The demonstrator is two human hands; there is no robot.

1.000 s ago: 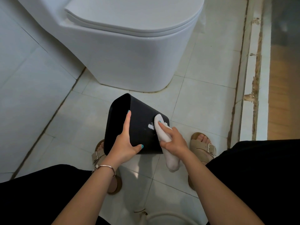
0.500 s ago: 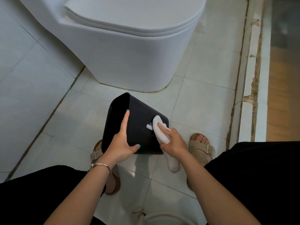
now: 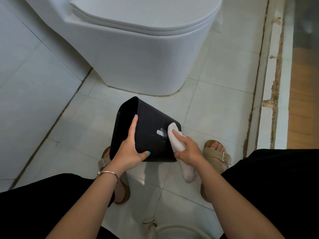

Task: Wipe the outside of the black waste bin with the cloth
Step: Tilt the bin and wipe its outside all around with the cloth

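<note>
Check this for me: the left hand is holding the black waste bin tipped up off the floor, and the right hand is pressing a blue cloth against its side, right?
Not quite. The cloth is white, not blue, as the head view shows. The rest holds: the left hand holds the black waste bin tipped up off the floor, and the right hand presses the cloth against its side.

bin (image 3: 151, 128): tilted, held by left hand (image 3: 128, 153) | right hand (image 3: 188, 149): presses cloth (image 3: 174, 137) on bin side
</note>
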